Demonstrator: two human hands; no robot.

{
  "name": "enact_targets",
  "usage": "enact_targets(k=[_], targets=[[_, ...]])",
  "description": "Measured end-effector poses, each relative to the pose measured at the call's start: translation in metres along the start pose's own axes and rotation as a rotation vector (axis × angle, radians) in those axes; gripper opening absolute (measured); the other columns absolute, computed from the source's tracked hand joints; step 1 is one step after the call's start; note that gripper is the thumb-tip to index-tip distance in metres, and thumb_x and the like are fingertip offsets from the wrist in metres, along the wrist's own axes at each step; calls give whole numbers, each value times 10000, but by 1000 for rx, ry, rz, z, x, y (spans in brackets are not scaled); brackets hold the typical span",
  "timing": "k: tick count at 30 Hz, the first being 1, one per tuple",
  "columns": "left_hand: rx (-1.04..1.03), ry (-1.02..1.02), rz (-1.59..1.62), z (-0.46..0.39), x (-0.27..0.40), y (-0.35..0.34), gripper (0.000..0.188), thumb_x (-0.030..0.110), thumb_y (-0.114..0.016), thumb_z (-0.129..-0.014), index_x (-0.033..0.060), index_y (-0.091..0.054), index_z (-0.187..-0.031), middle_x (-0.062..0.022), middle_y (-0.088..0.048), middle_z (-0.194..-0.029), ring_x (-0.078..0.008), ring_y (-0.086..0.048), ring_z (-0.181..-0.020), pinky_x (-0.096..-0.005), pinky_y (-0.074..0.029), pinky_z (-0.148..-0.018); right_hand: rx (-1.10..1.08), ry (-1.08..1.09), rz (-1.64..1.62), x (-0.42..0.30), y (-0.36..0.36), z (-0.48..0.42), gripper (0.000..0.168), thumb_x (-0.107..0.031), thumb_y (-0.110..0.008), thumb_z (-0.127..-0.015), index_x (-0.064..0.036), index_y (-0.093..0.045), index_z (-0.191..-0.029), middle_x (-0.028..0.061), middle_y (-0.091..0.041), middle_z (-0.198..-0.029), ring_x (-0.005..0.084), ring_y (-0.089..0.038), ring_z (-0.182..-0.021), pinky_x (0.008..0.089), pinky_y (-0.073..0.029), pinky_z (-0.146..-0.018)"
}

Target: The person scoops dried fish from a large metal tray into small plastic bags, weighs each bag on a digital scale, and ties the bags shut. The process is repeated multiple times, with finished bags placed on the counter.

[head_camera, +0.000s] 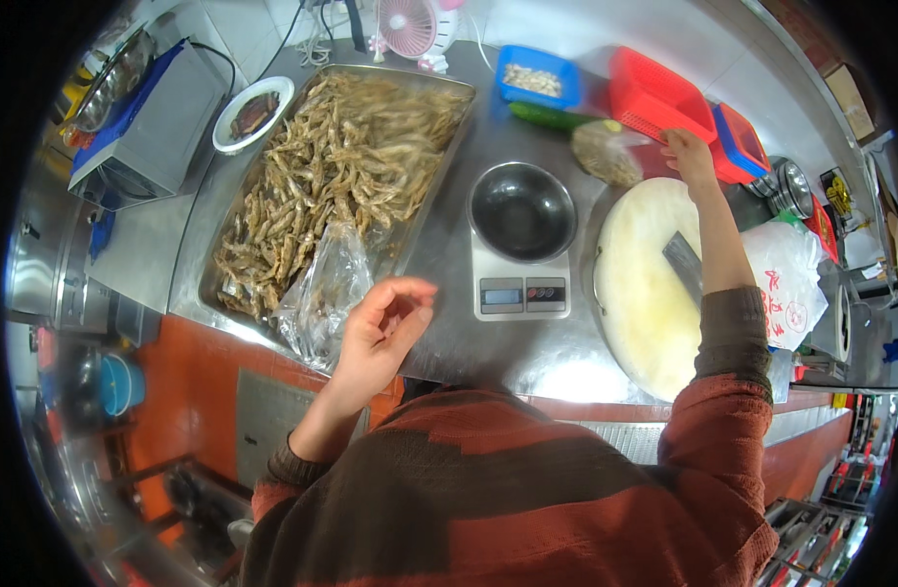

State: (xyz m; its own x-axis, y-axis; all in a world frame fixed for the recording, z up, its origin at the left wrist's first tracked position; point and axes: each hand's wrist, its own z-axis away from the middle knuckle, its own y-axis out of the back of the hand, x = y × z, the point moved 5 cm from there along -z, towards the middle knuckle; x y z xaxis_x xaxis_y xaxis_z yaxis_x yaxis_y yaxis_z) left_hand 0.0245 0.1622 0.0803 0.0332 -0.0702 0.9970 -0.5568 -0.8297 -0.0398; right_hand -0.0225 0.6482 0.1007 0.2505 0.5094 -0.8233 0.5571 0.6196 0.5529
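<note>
My left hand (387, 330) hovers over the steel table's front edge, fingers curled but apart, nothing between them. Beside it a clear plastic bag (324, 293) lies on the near corner of a large metal tray (460, 89) heaped with small dried fish (324, 161). My right hand (687, 154) reaches far right to the near edge of a red plastic basket (662, 92); whether its fingers grip the basket is unclear. Between the hands stands a digital kitchen scale (521, 275) bearing a dark round bowl (522, 213) with nothing in it.
Under my right forearm a cleaver (682, 264) rests on a round cutting board (640, 293). Behind are a filled plastic bag (607, 152), a cucumber (544, 115) and a blue basket (541, 55) of pale pieces. A white bowl (225, 132) and a pink fan (409, 28) stand near the tray.
</note>
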Motion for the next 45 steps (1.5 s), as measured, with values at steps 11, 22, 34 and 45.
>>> enact_targets(k=[11, 22, 34, 45], targets=[[17, 136, -55, -9, -20, -46, 164, 1, -544, -828, 23, -544, -990, 22, -513, -839, -23, -443, -699, -156, -367, -622, 574, 261, 963, 99, 336, 29, 302, -328, -510, -832, -96, -630, -985, 109, -640, -861, 246, -612, -826, 319, -452, -697], [-8, 143, -72, -13, -44, -106, 165, -7, -551, -818, 25, -553, -980, 10, -520, -862, -15, -438, -684, -146, -343, -592, 326, -158, 1113, 228, 441, 20, 214, -208, -553, -751, -15, -598, -673, 132, -610, -667, 240, -606, -565, 319, -473, -522], [-34, 141, -139, -12, -52, -120, 174, 14, -548, -821, 25, -559, -994, 1, -527, -851, -33, -466, -706, -149, -369, -574, -144, -572, 784, 322, 422, 66, 555, 124, -470, -619, -59, -536, -1138, 125, -544, -571, 192, -499, -398, 310, -409, -356], [-94, 113, -169, -5, -62, -126, 168, 51, -550, -825, 22, -549, -991, -41, -543, -933, -79, -508, -798, -206, -434, -658, 195, -36, 1171, 292, 418, 57, 244, -115, -481, -725, 4, -620, -886, 205, -611, -848, 329, -594, -795, 363, -461, -727]])
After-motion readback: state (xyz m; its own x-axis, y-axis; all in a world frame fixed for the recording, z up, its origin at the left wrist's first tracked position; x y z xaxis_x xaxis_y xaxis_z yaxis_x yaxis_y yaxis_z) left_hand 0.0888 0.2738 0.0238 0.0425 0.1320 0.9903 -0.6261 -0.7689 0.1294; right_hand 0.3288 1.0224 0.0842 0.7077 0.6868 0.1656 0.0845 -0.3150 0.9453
